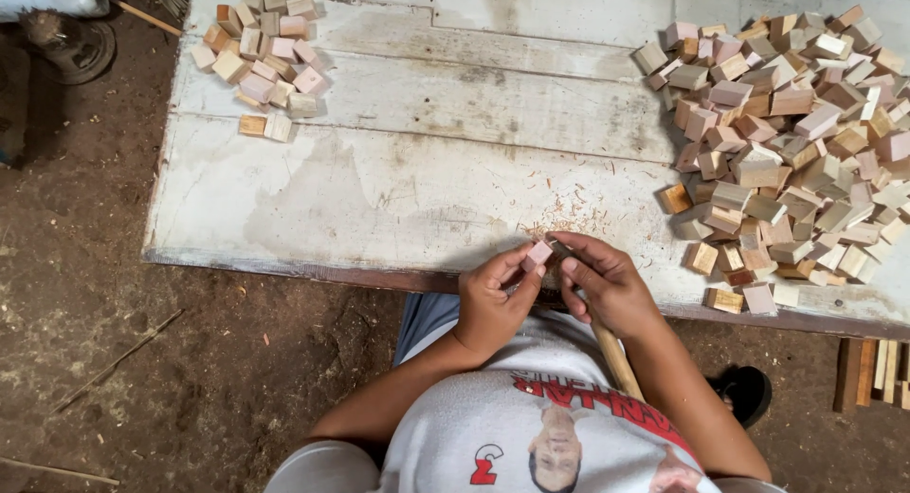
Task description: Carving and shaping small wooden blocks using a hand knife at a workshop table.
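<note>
Wood block (538,254), small and pinkish, pinched in left hand (491,299) fingertips just over the worktop (379,190) near edge. Right hand (607,284) closed round a wooden-handled tool (614,356), tip at the block; blade hidden, likely a chisel. Risk: a slip into the left fingers, so near the cut. Big block pile (787,142) lies right of the hands.

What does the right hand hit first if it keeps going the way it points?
The small block in the left hand: the right hand points left at it with its tool, seemingly already touching, though depth is unclear.
</note>
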